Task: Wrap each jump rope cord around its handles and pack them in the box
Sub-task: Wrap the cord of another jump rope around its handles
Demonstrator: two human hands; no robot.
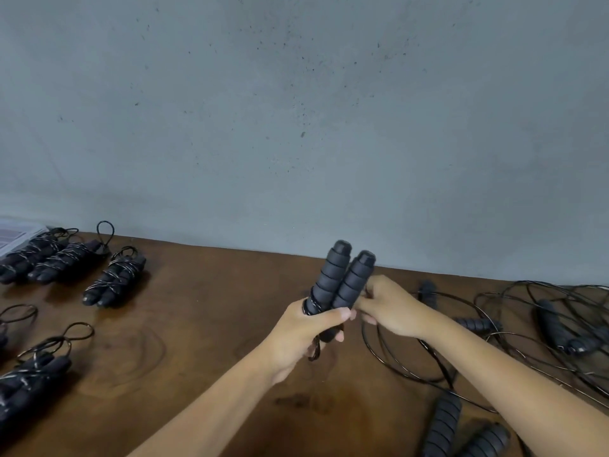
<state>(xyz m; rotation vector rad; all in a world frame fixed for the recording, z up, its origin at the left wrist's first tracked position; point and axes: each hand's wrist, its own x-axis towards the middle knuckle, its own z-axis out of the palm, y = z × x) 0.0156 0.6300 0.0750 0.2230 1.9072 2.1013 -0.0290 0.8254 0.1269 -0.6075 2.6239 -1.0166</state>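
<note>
The box [18,234] is mostly chopped off by the left edge, so no telling what's inside. The left hand [304,334] covers the bottom ends of the handles [341,278]. Two loose handles [461,430] run off the bottom edge, and the wrapped bundle [29,384] at lower left is cut off too.

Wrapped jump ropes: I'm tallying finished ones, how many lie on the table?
5: three in a back-left row, one front-left, one cut off at the left edge; others may lie off-frame.

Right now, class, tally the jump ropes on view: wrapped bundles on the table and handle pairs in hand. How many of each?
Wrapped bundles: 4
Bundle cut off at left edge: 1
Handle pair in left hand: 1
Total: 6
</note>
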